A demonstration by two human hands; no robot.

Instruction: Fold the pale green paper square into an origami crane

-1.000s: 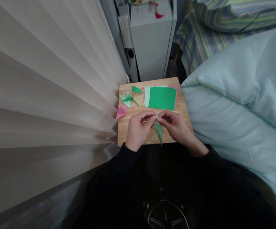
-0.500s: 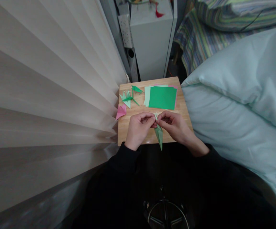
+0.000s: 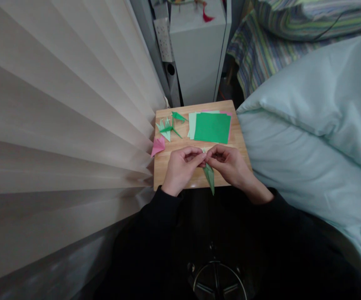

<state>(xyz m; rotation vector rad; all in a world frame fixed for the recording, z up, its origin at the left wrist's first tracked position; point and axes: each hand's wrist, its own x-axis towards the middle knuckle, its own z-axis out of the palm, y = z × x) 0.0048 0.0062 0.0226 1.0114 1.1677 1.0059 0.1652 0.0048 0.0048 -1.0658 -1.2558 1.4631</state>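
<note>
Between my two hands is a light green folded origami paper (image 3: 209, 176), long and narrow, its pointed lower end hanging past the near edge of the small wooden table (image 3: 180, 180). My left hand (image 3: 183, 166) pinches its upper part from the left with thumb and fingers. From the right, my right hand (image 3: 228, 163) pinches the same part, the fingertips of both hands nearly meeting. The fingers hide most of the upper folds; a small pale tip shows just above them.
Folded green paper cranes (image 3: 170, 128) and a pink folded piece (image 3: 158, 145) lie at the table's left. Behind my hands is a stack of green and pink sheets (image 3: 213, 128). A pleated curtain (image 3: 74, 125) borders the left, pale bedding (image 3: 308, 137) the right, a white cabinet (image 3: 195, 62) the back.
The lower point of the folded paper has swung slightly to the right. The pale tip above my fingers is more covered, and my left fingertips have shifted slightly right.
</note>
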